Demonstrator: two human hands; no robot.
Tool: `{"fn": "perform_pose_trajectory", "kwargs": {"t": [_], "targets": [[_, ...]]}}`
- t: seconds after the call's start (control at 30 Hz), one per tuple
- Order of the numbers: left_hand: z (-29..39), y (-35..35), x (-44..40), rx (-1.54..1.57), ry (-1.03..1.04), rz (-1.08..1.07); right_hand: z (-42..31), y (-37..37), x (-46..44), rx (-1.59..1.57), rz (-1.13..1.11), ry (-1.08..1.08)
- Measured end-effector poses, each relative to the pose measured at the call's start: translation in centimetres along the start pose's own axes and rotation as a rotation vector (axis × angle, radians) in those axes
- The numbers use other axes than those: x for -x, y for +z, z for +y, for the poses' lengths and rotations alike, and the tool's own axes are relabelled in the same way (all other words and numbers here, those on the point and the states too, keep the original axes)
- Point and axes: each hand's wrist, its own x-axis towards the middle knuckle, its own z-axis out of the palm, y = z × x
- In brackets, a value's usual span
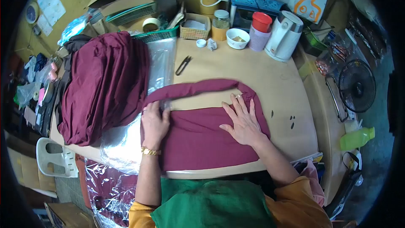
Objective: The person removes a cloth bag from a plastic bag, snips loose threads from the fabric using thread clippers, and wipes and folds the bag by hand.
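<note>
A maroon cloth piece (202, 143) lies flat on the table in front of me, shaped like a bag with a long strap. Its strap (198, 87) arcs across the far side from the left edge to the right. My left hand (155, 123) is closed, its fingers curled on the cloth at the upper left corner; the fingertips are partly hidden. Spread flat, my right hand (242, 121) presses on the upper right part, its fingertips reaching towards the strap. Left of the piece rises a big heap of maroon cloth (105, 84).
Clear plastic sheeting (122, 143) lies under the heap. Thread snips (183, 65) rest beyond the strap. Along the back stand a basket (195, 26), a jar (220, 25), a bowl (238, 39), a lilac cup (257, 38) and a white kettle (284, 36). A black fan (357, 85) is at the right.
</note>
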Motion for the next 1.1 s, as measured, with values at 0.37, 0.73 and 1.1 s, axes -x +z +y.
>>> {"fn": "perform_pose_trajectory", "kwargs": {"t": [0.37, 0.73, 1.1], "targets": [[9.6, -3.8, 2.9, -0.018, 0.175, -0.305, 0.1, 0.8, 0.5, 0.023, -0.085, 0.053], [9.7, -1.0, 6.6, -0.156, 0.15, -0.522, 3.9, -7.1, -5.2, -0.595, -0.349, 0.02], [9.1, -1.0, 6.3, -0.055, 0.122, -0.471, 10.5, 8.1, -27.5, -0.255, 0.189, -0.003]]}}
